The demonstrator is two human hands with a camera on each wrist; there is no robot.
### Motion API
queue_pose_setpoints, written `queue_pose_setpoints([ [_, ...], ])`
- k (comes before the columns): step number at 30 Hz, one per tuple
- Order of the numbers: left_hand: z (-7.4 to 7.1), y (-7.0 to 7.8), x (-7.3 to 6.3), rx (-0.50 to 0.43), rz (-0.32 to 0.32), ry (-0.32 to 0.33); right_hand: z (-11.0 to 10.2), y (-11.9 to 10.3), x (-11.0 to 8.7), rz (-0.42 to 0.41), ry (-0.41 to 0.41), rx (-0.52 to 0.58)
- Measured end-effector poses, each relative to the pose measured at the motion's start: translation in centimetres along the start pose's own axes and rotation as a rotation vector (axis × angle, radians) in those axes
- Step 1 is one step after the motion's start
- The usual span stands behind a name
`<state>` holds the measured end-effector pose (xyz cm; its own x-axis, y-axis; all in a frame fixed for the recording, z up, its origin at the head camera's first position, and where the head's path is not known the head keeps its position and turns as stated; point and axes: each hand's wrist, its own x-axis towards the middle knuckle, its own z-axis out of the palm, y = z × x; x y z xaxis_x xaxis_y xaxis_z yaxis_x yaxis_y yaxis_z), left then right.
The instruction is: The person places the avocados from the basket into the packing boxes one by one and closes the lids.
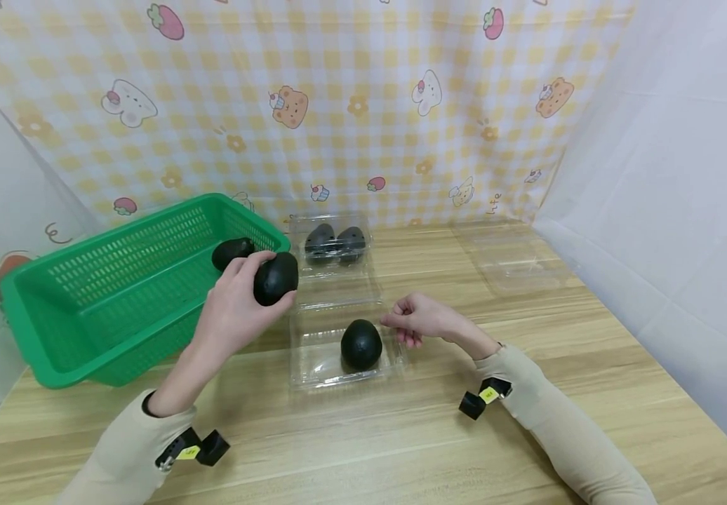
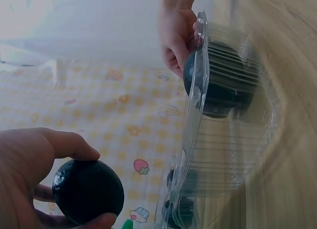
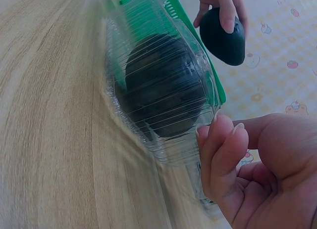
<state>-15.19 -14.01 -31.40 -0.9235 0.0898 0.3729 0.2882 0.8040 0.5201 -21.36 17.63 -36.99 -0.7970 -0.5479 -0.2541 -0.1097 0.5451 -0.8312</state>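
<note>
My left hand (image 1: 235, 306) grips a dark avocado (image 1: 276, 279) in the air, just right of the green basket. In the left wrist view, the thumb and fingers curl around this avocado (image 2: 89, 192). A clear plastic clamshell box (image 1: 313, 375) lies open on the table with one avocado (image 1: 361, 345) in its near half. My right hand (image 1: 423, 319) pinches the box's right rim between thumb and fingers. From the right wrist, those fingertips (image 3: 222, 126) show at the rim, with the boxed avocado (image 3: 163, 85) behind ribbed plastic.
The green basket (image 1: 130, 337) stands at the left with a dark avocado (image 1: 232, 252) inside. Behind the open box, another clear box (image 1: 297, 224) contains two avocados (image 1: 351, 243). More clear plastic packaging (image 1: 515, 256) lies at the back right. A patterned curtain (image 1: 363, 91) hangs behind the table.
</note>
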Motion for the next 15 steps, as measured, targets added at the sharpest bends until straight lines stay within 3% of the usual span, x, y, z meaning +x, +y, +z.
queue_pose_setpoints([
  [15, 1.6, 0.7, -1.1, -0.006, 0.043, -0.027, 0.0, 0.2, 0.0, -0.007, 0.004, 0.005],
])
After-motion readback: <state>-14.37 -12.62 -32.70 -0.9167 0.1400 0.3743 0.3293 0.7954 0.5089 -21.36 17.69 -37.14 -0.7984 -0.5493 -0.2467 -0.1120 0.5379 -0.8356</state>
